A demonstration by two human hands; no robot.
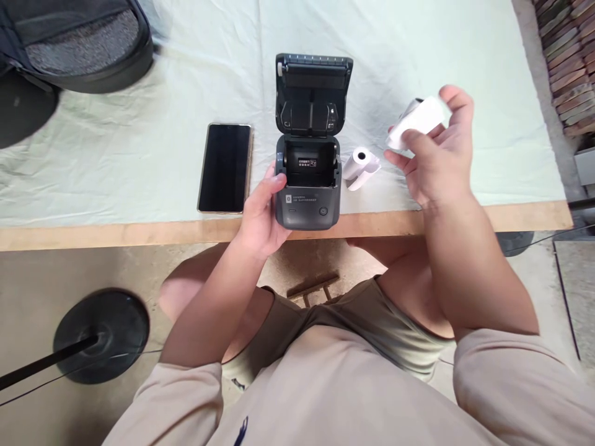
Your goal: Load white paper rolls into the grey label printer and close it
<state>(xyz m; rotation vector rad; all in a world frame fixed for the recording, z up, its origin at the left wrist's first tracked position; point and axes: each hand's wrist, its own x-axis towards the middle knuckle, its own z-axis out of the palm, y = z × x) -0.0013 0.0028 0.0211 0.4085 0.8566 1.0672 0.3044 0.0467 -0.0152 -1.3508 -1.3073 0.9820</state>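
Observation:
A small dark grey printer (307, 198) stands at the table's near edge with its lid (313, 93) swung up and its paper bay bare. My left hand (260, 214) grips the printer's left side. My right hand (434, 158) hovers to the right of the printer, fingers closed around a white paper roll (416, 121) held above the table. Another white paper roll (360, 166) lies on the cloth just right of the printer.
A black phone (225, 167) lies screen up, left of the printer. A pale cloth (139, 142) covers the wooden table (116, 234). A dark bag (83, 43) sits at the far left corner. A round black stand base (102, 334) rests on the floor at left.

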